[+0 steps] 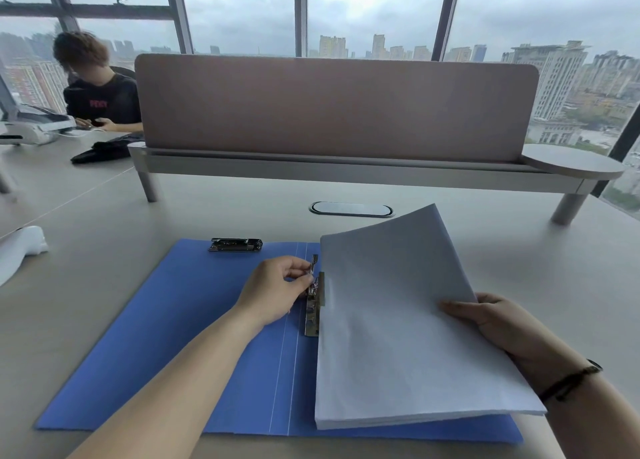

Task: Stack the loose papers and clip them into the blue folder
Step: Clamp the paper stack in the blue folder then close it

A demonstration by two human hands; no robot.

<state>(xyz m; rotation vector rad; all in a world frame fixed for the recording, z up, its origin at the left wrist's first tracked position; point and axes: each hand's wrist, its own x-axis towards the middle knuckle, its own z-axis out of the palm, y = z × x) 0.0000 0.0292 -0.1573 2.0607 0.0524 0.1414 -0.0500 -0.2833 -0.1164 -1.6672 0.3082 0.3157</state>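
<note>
The left hand (277,290) has its fingers (300,265) curled in tight, pinching the raised lever of the metal clip (313,306) by the spine of the blue folder (166,327). The right hand (498,323) grips the right edge of the paper stack (394,320) — thumb on top, the other fingers hidden beneath the sheets.

The folder lies open and flat on the desk (104,223). Its left half is bare blue, with a second, dark clip (235,244) at its top edge. The stack covers the right half; its near edge rests on the folder, and its far corner tilts up off the surface. The left edge of the stack sits just beside the metal clip; whether it is under the clamp plate I cannot tell.

Beyond the folder a cable port (351,209) is set in the desk, and behind it stands a divider panel (332,108) on legs. A white object (20,247) lies at the left edge. Another person (100,91) sits at the far left — past the panel, windows (374,11) show city buildings.
</note>
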